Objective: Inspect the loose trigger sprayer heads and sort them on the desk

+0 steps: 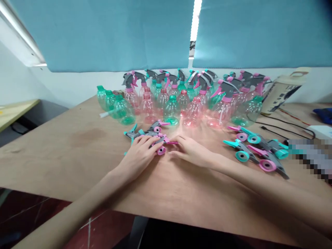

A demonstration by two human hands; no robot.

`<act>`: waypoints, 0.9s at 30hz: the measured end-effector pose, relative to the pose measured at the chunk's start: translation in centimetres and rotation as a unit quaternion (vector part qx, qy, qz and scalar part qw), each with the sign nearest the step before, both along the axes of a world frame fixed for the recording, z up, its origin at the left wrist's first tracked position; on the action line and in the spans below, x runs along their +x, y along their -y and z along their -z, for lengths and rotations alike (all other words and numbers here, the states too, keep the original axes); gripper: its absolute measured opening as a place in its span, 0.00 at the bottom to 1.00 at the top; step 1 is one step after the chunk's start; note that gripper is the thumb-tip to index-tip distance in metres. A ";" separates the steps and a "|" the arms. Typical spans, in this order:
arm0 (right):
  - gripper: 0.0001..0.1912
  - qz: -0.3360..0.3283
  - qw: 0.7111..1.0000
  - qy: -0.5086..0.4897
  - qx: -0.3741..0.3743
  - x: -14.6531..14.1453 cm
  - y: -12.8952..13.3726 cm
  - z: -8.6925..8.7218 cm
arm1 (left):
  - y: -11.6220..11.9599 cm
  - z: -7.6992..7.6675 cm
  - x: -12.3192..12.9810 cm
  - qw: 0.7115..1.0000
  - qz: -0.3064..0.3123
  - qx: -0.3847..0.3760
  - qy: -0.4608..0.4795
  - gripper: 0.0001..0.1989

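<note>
My left hand (141, 152) lies over a small pile of trigger spray heads (157, 130), grey with pink or teal collars and levers. Its fingers curl round one pink-and-grey spray head (161, 150), which they partly hide. From the right, my right hand (190, 150) reaches to the same pile. Its thumb and fingers are apart, with the fingertips by a pink lever; whether they touch it is blurred. Behind the pile stand open bottles, such as a clear green bottle (171, 112) and a clear pink bottle (193, 114).
Several bottles with spray heads fitted (203, 83) stand at the back. A second group of loose spray heads (259, 148) lies at right, near a black cable (285, 121) and a tilted cream tumbler (282, 91). All rest on a wooden table (64, 155).
</note>
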State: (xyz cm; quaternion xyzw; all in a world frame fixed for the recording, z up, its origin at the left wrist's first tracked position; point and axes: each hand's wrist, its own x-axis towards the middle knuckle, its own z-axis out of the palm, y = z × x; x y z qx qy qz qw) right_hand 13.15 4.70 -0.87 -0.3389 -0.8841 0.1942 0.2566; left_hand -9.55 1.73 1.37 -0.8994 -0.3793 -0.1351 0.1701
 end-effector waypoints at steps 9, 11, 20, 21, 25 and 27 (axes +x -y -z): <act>0.14 0.045 0.997 -0.043 -0.037 4.0 1.8 0.3 | -0.3 1.0 4.6 0.981 0.132 -0.114 0.084 0.10; 0.16 0.059 0.995 -0.062 -0.050 4.9 2.4 0.7 | 0.0 1.4 5.7 0.976 0.143 -0.127 0.106 0.09; 0.17 0.149 0.972 -0.172 -0.053 6.3 3.1 1.6 | -1.2 2.0 9.0 0.962 0.120 -0.161 0.186 0.10; 0.16 0.157 0.968 -0.188 -0.061 6.3 3.1 1.6 | -1.4 2.0 9.2 0.961 0.111 -0.164 0.192 0.10; 0.13 0.181 0.961 -0.200 -0.070 6.4 3.1 1.5 | -1.9 2.1 9.5 0.961 0.086 -0.169 0.201 0.08; 0.11 0.191 0.961 -0.189 -0.065 6.5 3.1 1.3 | -2.0 2.0 9.3 0.961 0.079 -0.166 0.204 0.07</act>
